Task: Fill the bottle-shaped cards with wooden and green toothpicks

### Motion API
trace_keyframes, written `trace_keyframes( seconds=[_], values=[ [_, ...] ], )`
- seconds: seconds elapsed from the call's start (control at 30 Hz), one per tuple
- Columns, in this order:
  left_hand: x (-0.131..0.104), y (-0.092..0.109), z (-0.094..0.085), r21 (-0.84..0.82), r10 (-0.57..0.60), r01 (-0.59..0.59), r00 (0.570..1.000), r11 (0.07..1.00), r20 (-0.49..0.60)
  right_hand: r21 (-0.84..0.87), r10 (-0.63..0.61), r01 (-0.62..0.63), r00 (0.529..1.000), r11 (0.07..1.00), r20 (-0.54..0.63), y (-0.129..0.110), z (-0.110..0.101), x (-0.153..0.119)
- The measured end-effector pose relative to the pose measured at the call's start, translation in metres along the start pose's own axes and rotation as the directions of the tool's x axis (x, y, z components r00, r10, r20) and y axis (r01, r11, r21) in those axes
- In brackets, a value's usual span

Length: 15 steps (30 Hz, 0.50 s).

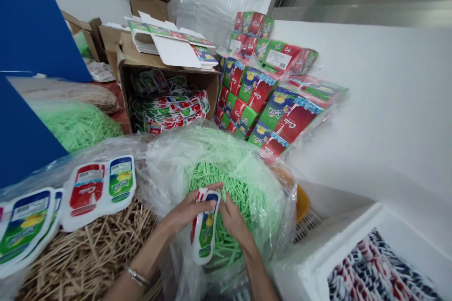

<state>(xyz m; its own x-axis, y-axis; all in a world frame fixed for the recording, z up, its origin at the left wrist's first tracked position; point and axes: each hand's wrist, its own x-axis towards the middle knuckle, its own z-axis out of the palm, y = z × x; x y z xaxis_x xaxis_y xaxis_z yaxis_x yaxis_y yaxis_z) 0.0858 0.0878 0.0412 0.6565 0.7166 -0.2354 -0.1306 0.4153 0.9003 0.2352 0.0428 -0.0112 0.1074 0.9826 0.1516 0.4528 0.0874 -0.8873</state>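
Observation:
My left hand [192, 209] is closed around a few bottle-shaped packs [205, 233]; the top one has a green and blue label with a lemon, and red and white edges show behind it. My right hand [233, 218] is just right of the packs, its thumb and fingers drawn together near their upper edge. Whatever is between those fingertips is too small to make out. Below both hands lies a heap of thin green paper sticks [243, 193] in a clear plastic bag [165, 155].
Brown sticks [92, 254] fill a bag at left, with red Cola packs [86, 188] and lemon packs [26, 221] on top. Behind stand a carton [213, 89] of packs and stacked printed boxes [282, 113]. A white foam box [318, 254] is at right.

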Motion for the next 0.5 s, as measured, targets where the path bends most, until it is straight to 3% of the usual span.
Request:
trace_keyframes(
  seconds=[0.13, 0.3, 0.4, 0.5],
  values=[
    [-0.001, 0.009, -0.007, -0.072, 0.020, -0.020, 1.000, 0.997, 0.001, 0.096, 0.066, -0.059, 0.995, 0.994, -0.069, -0.005, -0.004, 0.004],
    [-0.023, 0.010, -0.021, -0.167, 0.007, -0.002, 1.000, 0.986, 0.027, 0.195, 0.133, -0.104, 0.981, 0.975, -0.142, -0.011, -0.021, -0.004],
    [-0.034, 0.005, -0.024, -0.009, -0.067, 0.068, 0.992, 0.998, 0.105, 0.290, 0.179, -0.122, 0.968, 0.949, -0.178, -0.018, -0.031, -0.009],
    [-0.033, -0.004, -0.016, 0.297, -0.092, 0.038, 0.981, 0.954, 0.171, 0.411, 0.221, -0.117, 0.951, 0.904, -0.215, -0.027, -0.035, -0.012]
  ],
)
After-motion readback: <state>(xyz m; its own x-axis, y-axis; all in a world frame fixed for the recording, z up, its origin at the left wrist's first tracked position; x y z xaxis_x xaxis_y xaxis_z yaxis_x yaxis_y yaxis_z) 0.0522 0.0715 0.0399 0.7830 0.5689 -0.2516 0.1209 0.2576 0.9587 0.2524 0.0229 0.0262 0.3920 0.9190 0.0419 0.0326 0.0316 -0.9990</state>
